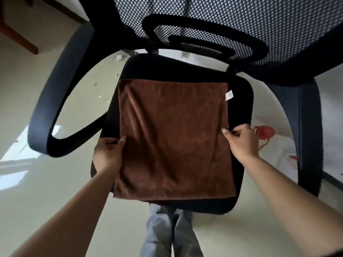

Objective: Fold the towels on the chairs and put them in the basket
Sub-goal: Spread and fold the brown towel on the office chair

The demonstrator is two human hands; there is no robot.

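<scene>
Towel (172, 138) lies flat on chair seat (239, 101), no fold visible yet. Left hand (108, 154) and right hand (241, 141) pinch its side edges. Folding and basketing remain; basket not in view.

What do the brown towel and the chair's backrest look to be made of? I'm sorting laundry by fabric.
The brown towel looks like microfibre or a short plush: soft sheen, fine ribbing, a small white tag at its edge. The backrest looks like black synthetic mesh, with light showing through its regular holes.
</scene>
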